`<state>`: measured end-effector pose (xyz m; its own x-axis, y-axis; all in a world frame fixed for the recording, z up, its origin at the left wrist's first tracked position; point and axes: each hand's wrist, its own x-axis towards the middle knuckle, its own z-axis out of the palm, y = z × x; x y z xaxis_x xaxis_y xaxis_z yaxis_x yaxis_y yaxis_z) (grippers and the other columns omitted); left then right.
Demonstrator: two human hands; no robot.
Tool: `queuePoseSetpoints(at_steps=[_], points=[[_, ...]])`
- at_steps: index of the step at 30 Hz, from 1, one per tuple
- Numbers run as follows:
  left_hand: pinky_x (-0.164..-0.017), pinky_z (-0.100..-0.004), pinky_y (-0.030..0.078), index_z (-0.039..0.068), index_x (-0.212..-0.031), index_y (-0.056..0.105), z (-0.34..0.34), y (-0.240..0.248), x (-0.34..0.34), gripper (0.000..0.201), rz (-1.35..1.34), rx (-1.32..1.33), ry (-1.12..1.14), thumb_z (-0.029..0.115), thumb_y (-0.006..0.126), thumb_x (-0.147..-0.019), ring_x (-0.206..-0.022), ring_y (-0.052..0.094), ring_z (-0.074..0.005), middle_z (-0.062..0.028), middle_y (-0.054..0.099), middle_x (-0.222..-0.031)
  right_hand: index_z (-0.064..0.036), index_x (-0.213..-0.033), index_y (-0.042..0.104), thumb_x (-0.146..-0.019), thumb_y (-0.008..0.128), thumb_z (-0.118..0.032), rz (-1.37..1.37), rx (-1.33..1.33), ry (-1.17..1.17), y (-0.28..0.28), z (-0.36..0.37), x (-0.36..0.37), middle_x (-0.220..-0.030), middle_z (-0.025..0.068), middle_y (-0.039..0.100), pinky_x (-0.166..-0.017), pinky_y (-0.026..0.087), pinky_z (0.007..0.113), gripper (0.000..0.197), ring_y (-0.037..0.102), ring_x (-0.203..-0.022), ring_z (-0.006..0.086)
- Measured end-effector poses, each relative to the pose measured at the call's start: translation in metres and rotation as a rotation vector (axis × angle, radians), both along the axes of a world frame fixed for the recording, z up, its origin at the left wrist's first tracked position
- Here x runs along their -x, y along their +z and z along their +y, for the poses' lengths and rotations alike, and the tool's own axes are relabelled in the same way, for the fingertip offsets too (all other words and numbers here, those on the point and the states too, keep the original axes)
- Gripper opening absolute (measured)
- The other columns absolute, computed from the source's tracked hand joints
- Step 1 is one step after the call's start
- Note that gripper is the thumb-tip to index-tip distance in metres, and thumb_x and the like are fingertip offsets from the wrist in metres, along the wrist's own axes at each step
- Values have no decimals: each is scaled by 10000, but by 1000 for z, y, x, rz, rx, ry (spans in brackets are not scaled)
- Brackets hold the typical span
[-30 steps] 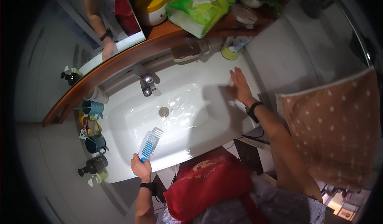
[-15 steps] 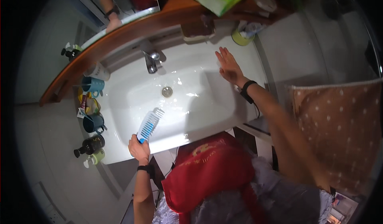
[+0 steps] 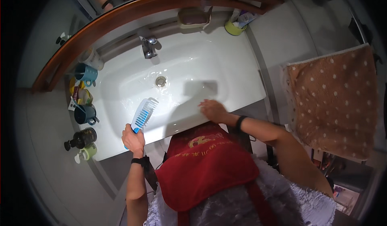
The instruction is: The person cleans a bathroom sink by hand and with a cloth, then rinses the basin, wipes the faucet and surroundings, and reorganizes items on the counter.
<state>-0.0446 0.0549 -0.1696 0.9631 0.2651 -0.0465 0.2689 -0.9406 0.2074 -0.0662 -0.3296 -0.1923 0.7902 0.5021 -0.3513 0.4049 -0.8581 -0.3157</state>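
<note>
My left hand [image 3: 133, 139] is closed round the handle of a white-and-blue hairbrush [image 3: 144, 114] at the front left of the white sink [image 3: 238, 73]. The brush head tilts up over the basin, its bristles facing right. My right hand [image 3: 214, 111] hovers over the sink's front edge, palm down, fingers loosely bent and apart, holding nothing. Behind the brush are the round drain [image 3: 160, 81] and the chrome faucet [image 3: 148, 46]. Water glistens on the basin floor, and a dark shadow falls across its right half.
Along the left rim stand a light blue mug [image 3: 86, 73], a dark blue mug [image 3: 85, 114] and pump bottles [image 3: 82, 139]. A soap box [image 3: 194, 18] and a green cup [image 3: 234, 27] sit at the back. A brown dotted towel [image 3: 332, 101] hangs at right. A wooden shelf [image 3: 121, 14] curves behind.
My right hand has come down from the sink's back right to its front edge. My left hand still holds the hairbrush in nearly the same place. The view has shifted slightly.
</note>
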Motion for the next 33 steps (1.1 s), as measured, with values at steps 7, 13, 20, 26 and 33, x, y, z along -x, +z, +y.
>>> queuePoseSetpoints(at_steps=[7, 13, 20, 26, 33], points=[[-772, -436, 446, 70, -915, 607, -3, 3, 1, 190, -48, 43, -22, 148, 662, -751, -845, 587, -331, -119, 634, -841, -43, -1249, 507, -949, 451, -214, 329, -334, -207, 9, 151, -27, -1251, 216, 567, -937, 495, 457, 349, 590, -1146, 370], [-735, -455, 437, 68, -909, 610, 8, -6, 4, 180, -96, 36, -66, 113, 648, -740, -828, 581, -332, -115, 615, -805, -11, -1131, 665, -778, 500, 92, 282, -592, -367, 34, 95, -24, -1109, 162, 674, -923, 513, 418, 403, 631, -1063, 375], [-729, -421, 442, 68, -956, 586, 11, -14, 7, 282, -171, 98, -40, 99, 666, -687, -837, 576, -299, -80, 606, -835, -117, -1430, 474, -929, 486, -76, 692, -355, -272, 55, 81, -46, -1294, 183, 613, -1033, 470, 416, 503, 569, -1227, 345], [-733, -412, 449, 60, -941, 588, 11, -13, 11, 282, -106, 80, -2, 102, 678, -677, -829, 570, -291, -88, 610, -853, -123, -1557, 248, -1072, 247, -394, 675, 18, 152, 26, 49, -59, -1621, 132, 209, -1219, 192, 486, 556, 164, -1500, 329], [-719, -418, 449, 68, -923, 600, 9, -10, 11, 253, -161, 102, -20, 75, 666, -679, -799, 572, -316, -103, 604, -820, -183, -1477, 428, -1026, 398, -458, 109, 432, 888, 9, -107, -155, -1611, 65, 271, -1207, 185, 463, 529, 234, -1485, 238]])
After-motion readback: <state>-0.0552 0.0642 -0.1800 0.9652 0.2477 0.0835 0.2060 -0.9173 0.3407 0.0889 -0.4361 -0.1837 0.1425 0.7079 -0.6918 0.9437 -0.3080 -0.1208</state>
